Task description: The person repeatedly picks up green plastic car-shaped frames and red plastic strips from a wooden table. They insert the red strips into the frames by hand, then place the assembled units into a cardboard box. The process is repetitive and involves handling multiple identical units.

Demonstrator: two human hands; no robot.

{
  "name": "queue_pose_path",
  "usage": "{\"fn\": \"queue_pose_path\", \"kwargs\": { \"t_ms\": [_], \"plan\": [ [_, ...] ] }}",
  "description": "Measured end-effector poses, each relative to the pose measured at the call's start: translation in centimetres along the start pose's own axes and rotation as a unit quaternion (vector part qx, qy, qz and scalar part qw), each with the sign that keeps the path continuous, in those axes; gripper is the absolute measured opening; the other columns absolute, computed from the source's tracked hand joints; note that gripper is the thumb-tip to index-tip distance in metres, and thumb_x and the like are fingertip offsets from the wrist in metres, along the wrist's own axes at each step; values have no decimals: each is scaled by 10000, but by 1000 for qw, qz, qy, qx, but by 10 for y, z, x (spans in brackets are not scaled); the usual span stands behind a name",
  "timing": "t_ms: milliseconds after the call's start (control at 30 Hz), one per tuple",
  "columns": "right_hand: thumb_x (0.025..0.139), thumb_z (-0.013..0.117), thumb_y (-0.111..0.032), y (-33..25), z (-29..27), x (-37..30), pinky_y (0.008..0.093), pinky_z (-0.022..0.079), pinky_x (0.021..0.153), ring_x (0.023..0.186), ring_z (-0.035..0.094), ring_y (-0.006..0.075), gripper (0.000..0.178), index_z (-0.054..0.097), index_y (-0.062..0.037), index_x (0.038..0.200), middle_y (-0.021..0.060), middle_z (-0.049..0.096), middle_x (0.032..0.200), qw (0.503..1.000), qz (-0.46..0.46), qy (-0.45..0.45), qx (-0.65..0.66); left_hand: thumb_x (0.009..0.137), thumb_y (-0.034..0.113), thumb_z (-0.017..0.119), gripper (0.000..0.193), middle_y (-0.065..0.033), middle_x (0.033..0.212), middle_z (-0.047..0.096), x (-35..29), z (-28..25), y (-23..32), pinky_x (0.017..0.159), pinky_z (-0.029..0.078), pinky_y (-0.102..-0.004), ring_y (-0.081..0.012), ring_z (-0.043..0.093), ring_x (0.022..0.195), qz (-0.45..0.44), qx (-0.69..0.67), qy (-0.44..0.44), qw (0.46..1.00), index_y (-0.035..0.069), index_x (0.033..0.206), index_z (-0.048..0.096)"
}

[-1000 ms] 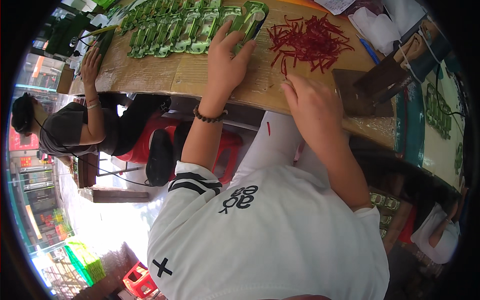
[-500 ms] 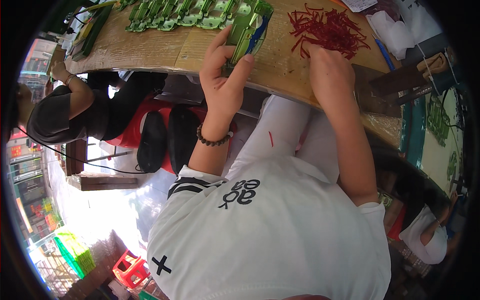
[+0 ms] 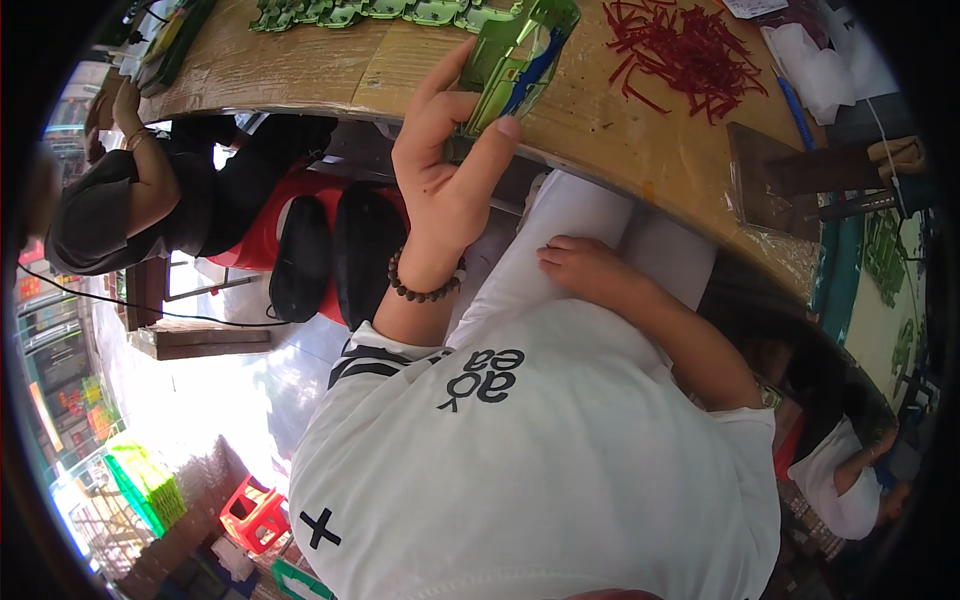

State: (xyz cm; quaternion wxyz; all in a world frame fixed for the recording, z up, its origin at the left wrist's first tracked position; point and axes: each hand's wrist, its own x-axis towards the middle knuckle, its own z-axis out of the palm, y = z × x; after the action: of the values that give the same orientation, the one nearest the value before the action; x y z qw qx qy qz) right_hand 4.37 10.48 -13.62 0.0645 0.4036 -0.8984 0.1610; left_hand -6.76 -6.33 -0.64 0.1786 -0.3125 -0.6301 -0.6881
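My left hand (image 3: pixel 450 165) is closed around a green plastic shell part (image 3: pixel 520 60), held up on edge over the table's near edge. A blue strip (image 3: pixel 540 72) runs along the part's right side. My right hand (image 3: pixel 585 268) rests on my white-trousered thigh (image 3: pixel 570 210), its fingers bent and pressed together; whether anything is between the fingertips is hidden. On the table, a loose pile of thin red strips (image 3: pixel 690 60) lies to the right of the green part.
Several green shell parts (image 3: pixel 380 10) stand in a row along the far side of the wooden table (image 3: pixel 290 75). A blue pen (image 3: pixel 795 110), white crumpled material (image 3: pixel 815 70) and a brown box-like piece (image 3: pixel 760 175) lie at the right. A co-worker (image 3: pixel 130 200) sits at the left.
My right hand has left the red pile and come down to my thigh, where a single red strip lay and no longer shows. My left hand still holds the green part.
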Motion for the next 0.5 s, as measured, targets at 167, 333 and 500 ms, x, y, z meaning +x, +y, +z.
{"fn": "queue_pose_path", "kwargs": {
  "t_ms": [167,333,500],
  "plan": [
    [686,560,-73,9,-3,-6,272,507,655,769,572,171,100,598,-40,772,36,608,826,997,19,-71,12,753,5,568,90,-252,1256,460,-7,1,8,932,331,-326,-209,482,1109,-30,-33,-18,999,-37,831,588],
    [662,625,-37,-34,-109,6,270,509,598,722,611,205,234,625,-37,896,56,637,829,972,39,211,93,733,18,577,87,-244,1271,443,-26,7,29,950,339,-368,-266,466,1142,-195,-258,-38,946,-29,805,568],
    [658,650,70,-30,-194,-1,301,528,610,713,633,257,270,600,37,921,139,646,823,887,61,450,-84,745,22,554,96,-249,1290,415,-40,29,37,951,341,-392,-297,449,1161,-200,-351,-152,902,-31,824,569]
  ]
}}
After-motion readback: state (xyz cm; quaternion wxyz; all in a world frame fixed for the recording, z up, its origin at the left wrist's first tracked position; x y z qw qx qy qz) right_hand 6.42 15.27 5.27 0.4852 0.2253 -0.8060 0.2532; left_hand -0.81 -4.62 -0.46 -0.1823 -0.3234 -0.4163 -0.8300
